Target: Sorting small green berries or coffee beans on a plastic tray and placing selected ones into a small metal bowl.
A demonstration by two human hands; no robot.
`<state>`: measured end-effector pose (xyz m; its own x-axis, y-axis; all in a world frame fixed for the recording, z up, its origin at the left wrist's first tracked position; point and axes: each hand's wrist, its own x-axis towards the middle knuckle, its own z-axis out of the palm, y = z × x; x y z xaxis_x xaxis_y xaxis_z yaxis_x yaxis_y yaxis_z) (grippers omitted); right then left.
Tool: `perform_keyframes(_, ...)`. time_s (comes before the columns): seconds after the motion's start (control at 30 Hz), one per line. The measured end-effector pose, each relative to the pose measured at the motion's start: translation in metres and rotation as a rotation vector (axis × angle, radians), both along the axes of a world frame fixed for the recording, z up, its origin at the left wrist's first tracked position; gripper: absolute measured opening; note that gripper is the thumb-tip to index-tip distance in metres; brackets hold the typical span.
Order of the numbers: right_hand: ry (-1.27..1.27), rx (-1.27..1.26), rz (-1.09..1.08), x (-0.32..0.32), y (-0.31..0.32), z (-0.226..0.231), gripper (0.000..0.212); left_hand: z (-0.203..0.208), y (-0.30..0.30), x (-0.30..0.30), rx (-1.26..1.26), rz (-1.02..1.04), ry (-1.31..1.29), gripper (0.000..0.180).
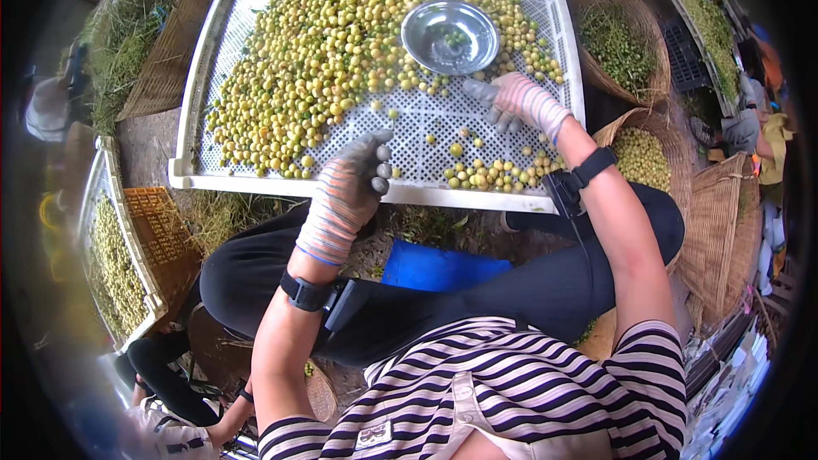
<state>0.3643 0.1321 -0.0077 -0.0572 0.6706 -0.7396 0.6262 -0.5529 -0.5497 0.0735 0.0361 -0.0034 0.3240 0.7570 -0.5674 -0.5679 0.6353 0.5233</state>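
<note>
A white perforated tray [198, 132] lies in front of me, heaped with small round yellow-green fruits [332, 51]. At the tray's near edge is my left hand [351, 179], in a striped glove with grey fingertips. Its fingers are curled inward, and what they hold, if anything, is hidden. My right hand [515, 104], gloved alike, reaches over the right part of the tray just below a shiny metal bowl [450, 37]. Its thumb and fingers are apart, with nothing seen in them. A few greenish pieces lie in the bowl. Loose fruits are scattered between my hands.
Wicker baskets stand at right, one with green fruits [618, 47], another with yellowish fruits [643, 158]. A basket of grassy stems [128, 51] is at upper left. Another fruit tray [119, 273] sits at left, near another person's arm [232, 422]. Something blue [443, 267] lies below my tray.
</note>
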Motion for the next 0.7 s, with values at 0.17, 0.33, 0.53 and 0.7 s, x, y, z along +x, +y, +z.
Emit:
perform_keyframes(0.17, 0.412, 0.158, -0.487, 0.007, 0.028, -0.032, 0.041, -0.019, 0.014, 0.034, -0.064, -0.040, -0.038, 0.025)
perform_keyframes(0.33, 0.336, 0.260, -0.381, -0.011, 0.043, -0.030, 0.025, -0.025, 0.030, 0.038, -0.048, -0.005, -0.068, 0.027)
perform_keyframes(0.53, 0.081, 0.183, -0.070, -0.037, 0.037, -0.001, 0.027, -0.008, 0.080, 0.029, 0.239, 0.105, -0.096, 0.041)
perform_keyframes(0.7, 0.194, 0.181, -0.175, -0.040, 0.049, -0.009, 0.026, 0.005, 0.091, 0.024, 0.385, 0.172, 0.239, 0.041)
